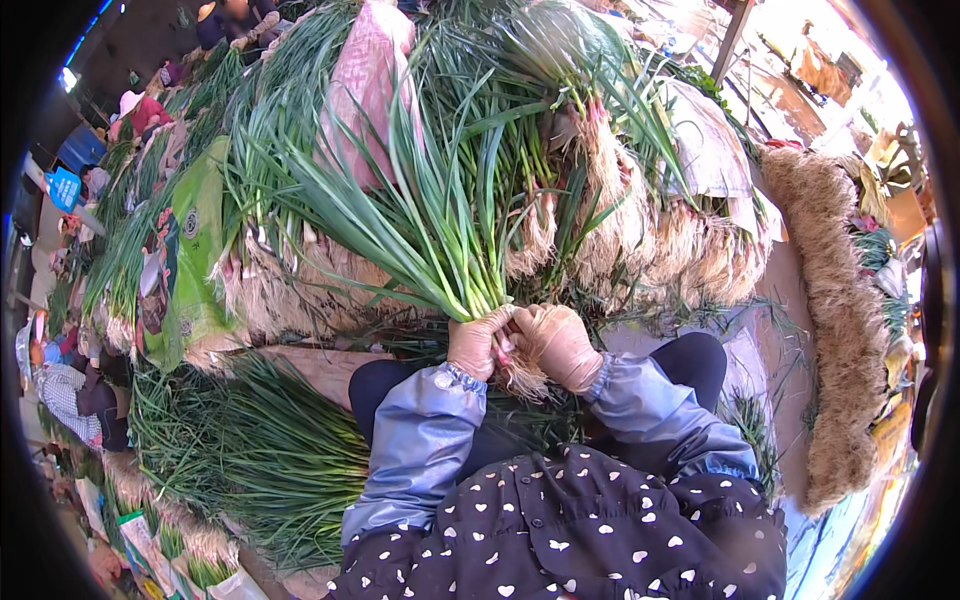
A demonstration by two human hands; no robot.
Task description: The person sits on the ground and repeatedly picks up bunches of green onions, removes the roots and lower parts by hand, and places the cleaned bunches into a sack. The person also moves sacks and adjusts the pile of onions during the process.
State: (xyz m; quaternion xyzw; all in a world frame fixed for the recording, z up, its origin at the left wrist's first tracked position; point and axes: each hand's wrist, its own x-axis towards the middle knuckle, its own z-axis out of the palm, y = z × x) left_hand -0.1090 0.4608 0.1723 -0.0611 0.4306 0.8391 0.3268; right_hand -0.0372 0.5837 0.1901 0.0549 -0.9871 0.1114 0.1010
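Observation:
Both my hands wear thin pale gloves and meet in front of my knees. My left hand (474, 346) is wrapped around the lower stems of a bunch of green garlic or scallion-like plants (450, 247). The long leaves fan upward and to the left, while the pinkish bases and stringy roots (519, 375) hang below my fingers. Against the right side of the bunch, my right hand (559, 346) has its fingers curled at the stem bases. Its fingertips are partly hidden, so whether it pinches a stem does not show.
A long heap of the same plants (600, 217) lies ahead, roots towards me, partly covered by a pink woven sack (375, 97) and a green printed sack (196, 240). Another leafy pile (292, 457) lies at my left. Root-side-out bundles (844, 322) form a row at right. Several people (79, 401) sit at left.

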